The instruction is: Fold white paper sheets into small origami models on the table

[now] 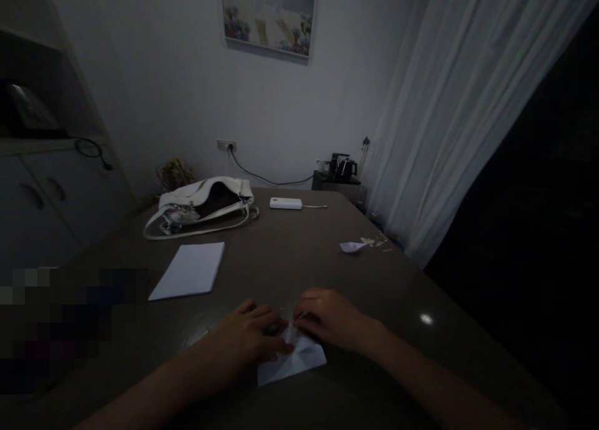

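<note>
Folded paper (pixel 309 357) lies bottom centre, left hand (pixel 250 333) loosely spread on it, right hand (pixel 331 317) pinching its top tip.

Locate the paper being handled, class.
In the head view, the paper is at bottom centre, on the table, with the left hand and right hand touching it.

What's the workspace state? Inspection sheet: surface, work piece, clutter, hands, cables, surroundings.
Surface: brown table, glossy, bright reflection at right.
Work piece: creased white paper, at both hands.
Clutter: paper stack, white bag, white device, small folded paper, scraps.
Hands: left hand and right hand touch the creased paper; grip unclear.
Cables: black cable from wall outlet; short cord on the white device.
Surroundings: framed picture, white curtain; dim light.
</note>
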